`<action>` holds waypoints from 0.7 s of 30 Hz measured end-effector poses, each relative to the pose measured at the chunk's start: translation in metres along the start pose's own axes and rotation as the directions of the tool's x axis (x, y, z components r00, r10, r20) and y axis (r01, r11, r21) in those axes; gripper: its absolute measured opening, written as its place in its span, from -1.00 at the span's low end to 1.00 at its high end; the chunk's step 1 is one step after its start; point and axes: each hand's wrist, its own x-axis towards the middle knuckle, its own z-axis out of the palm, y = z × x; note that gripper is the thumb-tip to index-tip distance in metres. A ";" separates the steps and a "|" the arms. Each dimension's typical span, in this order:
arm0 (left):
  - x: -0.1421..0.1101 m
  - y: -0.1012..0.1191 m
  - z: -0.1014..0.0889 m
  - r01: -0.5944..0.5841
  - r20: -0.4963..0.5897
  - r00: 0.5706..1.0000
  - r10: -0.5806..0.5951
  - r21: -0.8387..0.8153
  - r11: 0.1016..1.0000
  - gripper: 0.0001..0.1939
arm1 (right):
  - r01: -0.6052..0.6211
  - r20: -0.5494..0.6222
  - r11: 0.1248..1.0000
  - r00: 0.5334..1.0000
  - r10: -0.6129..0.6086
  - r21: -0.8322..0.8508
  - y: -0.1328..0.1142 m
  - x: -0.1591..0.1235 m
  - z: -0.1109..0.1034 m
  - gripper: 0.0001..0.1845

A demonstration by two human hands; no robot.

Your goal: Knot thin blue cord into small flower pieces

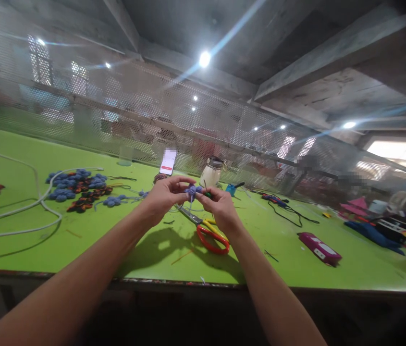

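Between my two hands, above the green table, is a small purple-blue crocheted flower (192, 191). My left hand (168, 194) pinches it from the left with thumb and fingers. My right hand (219, 204) is closed at its right side; a thin dark tool with a green part (207, 194) shows at those fingers, too small to name surely. Pale yarn hangs below the flower. Under the hands lie scissors (212, 235) with red and yellow handles, blades pointing up and left. To the left is a pile of blue flowers (76, 180) with dark orange-and-black flowers (87, 198) among them.
A phone (167, 161) stands lit behind my hands, beside a cream lidded jar (211, 171). White cable (49, 214) loops across the left. A purple power strip (320, 249) lies right, dark cords (282, 203) behind it. A mesh partition (145, 105) borders the green table (91, 254).
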 end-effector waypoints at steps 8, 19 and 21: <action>0.006 -0.012 -0.005 0.098 0.204 0.977 -0.063 -0.166 0.981 -0.61 | -0.090 0.124 0.963 0.990 0.060 0.254 0.002 0.000 -0.003 -0.76; 0.003 -0.010 -0.003 0.169 0.249 0.957 -0.152 -0.048 0.984 -0.93 | -0.087 0.113 0.989 0.991 0.074 0.117 0.000 -0.001 -0.003 -0.73; 0.004 -0.011 -0.004 0.200 0.257 0.951 -0.168 -0.101 0.975 -0.93 | -0.113 0.142 0.985 0.985 0.095 0.127 0.000 -0.002 -0.002 -0.71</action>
